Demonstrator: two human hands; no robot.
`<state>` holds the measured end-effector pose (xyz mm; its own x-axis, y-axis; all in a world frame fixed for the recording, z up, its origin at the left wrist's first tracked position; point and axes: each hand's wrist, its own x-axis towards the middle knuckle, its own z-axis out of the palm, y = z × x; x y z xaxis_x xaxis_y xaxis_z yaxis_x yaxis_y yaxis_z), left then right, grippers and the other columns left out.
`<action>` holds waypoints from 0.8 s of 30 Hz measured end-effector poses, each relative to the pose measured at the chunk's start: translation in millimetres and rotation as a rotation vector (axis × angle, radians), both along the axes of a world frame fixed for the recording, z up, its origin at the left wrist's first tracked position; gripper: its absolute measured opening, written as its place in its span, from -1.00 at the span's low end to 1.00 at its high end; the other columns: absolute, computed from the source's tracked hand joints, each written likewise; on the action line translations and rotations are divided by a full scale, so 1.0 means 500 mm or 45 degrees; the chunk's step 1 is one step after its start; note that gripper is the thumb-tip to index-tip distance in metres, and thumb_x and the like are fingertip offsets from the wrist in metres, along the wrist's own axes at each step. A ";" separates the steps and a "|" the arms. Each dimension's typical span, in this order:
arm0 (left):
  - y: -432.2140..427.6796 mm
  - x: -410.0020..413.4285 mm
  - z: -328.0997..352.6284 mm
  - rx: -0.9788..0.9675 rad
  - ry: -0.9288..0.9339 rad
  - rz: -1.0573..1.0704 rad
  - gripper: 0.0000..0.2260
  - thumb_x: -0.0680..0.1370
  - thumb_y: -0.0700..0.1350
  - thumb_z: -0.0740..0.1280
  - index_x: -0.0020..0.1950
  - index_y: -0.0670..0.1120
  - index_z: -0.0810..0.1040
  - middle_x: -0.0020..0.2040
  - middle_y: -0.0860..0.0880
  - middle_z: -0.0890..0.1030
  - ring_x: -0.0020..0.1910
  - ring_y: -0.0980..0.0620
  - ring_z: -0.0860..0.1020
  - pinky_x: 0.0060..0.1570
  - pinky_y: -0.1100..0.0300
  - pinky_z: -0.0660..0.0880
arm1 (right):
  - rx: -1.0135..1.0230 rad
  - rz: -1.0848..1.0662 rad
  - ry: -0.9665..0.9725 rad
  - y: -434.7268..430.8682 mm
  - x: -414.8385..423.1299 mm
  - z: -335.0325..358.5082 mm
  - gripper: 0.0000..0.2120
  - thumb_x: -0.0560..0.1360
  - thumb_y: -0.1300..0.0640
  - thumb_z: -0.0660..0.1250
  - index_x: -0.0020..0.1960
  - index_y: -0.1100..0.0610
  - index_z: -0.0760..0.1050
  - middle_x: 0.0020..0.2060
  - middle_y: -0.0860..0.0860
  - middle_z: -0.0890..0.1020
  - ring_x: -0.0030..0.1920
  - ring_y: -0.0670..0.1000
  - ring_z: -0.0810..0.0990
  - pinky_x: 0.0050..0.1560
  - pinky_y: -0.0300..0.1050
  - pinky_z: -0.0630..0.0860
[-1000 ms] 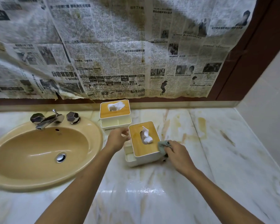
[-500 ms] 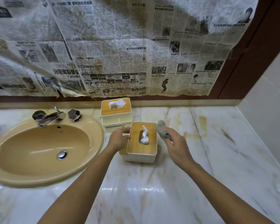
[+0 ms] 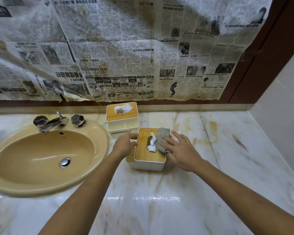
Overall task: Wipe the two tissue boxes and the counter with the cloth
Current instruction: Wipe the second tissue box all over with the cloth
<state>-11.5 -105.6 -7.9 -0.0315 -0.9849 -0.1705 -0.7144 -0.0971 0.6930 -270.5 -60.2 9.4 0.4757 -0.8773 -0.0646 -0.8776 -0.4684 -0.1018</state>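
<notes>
Right hand [image 3: 180, 150], fingers flat, presses cloth [image 3: 161, 139] on near tissue box [image 3: 149, 155] lid, 3 o'clock of slot. Left hand [image 3: 124, 145] grips box's 9 o'clock edge. Step: lid wipe, prob. early. Next: sweep round tissue, then far box [image 3: 122, 116] at 12, desk [image 3: 159, 200].

counter [image 3: 227, 158] bare right of near tissue box [image 3: 148, 164].

- counter [image 3: 159, 200]: glossy marble-look stone, yellowish stains
- near tissue box [image 3: 147, 164]: matt white plastic body, wood-grain lid
- cloth [image 3: 162, 138]: soft grey fabric
- sink [image 3: 46, 185]: glossy tan ceramic
- faucet [image 3: 53, 122]: shiny metal
- newspaper [image 3: 126, 48]: wrinkled, stained paper
</notes>
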 end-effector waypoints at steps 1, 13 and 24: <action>0.001 0.001 0.001 -0.007 -0.006 -0.007 -0.67 0.55 -0.20 0.36 0.28 0.07 0.60 0.23 0.08 0.63 0.23 0.03 0.55 0.24 0.00 0.49 | 0.027 -0.039 0.006 -0.022 0.002 0.003 -0.44 0.55 -0.12 -0.13 0.51 -0.15 0.24 0.54 -0.11 0.23 0.55 0.14 0.07 0.50 0.14 0.06; 0.001 0.004 0.001 -0.021 0.007 -0.036 -0.68 0.54 -0.20 0.35 0.24 0.09 0.63 0.17 0.11 0.66 0.20 0.05 0.56 0.22 0.04 0.48 | 0.007 0.270 -0.094 0.039 -0.027 -0.014 -0.52 0.55 -0.04 0.03 0.43 -0.04 0.42 0.44 -0.05 0.42 0.47 0.11 0.32 0.42 -0.03 0.13; 0.000 0.003 0.003 -0.016 -0.074 -0.057 -0.67 0.53 -0.16 0.34 0.24 0.14 0.61 0.19 0.11 0.64 0.22 0.03 0.55 0.20 -0.01 0.50 | 0.079 0.022 -0.393 -0.061 0.022 0.009 -0.63 0.62 0.15 0.17 0.41 0.10 0.44 0.32 0.06 0.39 0.23 0.07 0.46 0.17 -0.23 0.33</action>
